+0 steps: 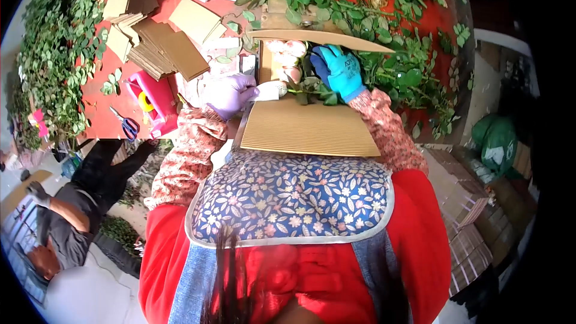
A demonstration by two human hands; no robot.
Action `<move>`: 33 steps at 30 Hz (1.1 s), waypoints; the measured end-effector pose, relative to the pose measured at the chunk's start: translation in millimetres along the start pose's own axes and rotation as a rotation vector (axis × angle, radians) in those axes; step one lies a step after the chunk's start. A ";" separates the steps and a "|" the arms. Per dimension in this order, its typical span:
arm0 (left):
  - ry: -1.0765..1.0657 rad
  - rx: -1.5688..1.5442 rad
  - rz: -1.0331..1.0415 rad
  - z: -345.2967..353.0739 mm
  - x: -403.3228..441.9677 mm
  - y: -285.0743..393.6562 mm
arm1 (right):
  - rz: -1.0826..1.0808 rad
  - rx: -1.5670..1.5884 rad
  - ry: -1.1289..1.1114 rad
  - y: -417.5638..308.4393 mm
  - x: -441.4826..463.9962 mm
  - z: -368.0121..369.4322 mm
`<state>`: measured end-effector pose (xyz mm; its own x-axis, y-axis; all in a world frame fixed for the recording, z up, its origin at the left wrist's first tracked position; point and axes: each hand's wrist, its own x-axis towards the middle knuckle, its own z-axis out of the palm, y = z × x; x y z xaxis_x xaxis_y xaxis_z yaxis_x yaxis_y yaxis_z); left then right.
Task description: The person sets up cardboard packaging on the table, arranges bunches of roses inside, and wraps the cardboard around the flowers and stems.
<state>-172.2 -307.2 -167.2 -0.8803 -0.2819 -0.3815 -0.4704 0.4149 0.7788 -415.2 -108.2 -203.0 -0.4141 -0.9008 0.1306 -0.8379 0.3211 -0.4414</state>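
Observation:
Pale pink roses [289,54] lie on cardboard in a wooden frame at the top centre. My left hand [231,95], in a purple glove, is closed at the frame's left side, with a white wrap [271,90] at its fingertips. In a blue glove, my right hand [341,72] is beside the roses, over their green leaves; its fingers are bent and partly hidden, and what they grip cannot be made out. A ribbed cardboard sheet [309,129] lies nearest my body. Beyond the roses a curved cardboard flap [324,39] stands up.
Cardboard pieces [165,48] are stacked on the red table [99,105] at the left. Near them are a pink tape dispenser [155,105] and scissors [127,123]. Leafy stems [402,75] spread at the right. Another person [66,216] is at the lower left.

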 end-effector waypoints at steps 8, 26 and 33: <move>-0.011 0.176 0.026 10.6 17.0 11.2 | -0.189 0.121 -0.278 -50.1 32.4 -117.4; 0.293 0.323 0.016 -33.9 -16.7 -9.5 | -0.038 0.025 -1.021 -43.1 19.6 -40.8; -0.063 0.098 -0.418 -39.0 -183.2 -48.0 | -0.166 0.100 -0.848 -34.6 13.9 -46.8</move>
<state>14.0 -309.2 -115.2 -0.6138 -0.3911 -0.6857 -0.7879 0.3573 0.5015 -408.6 -118.1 -144.3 0.1493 -0.8601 -0.4878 -0.8122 0.1747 -0.5567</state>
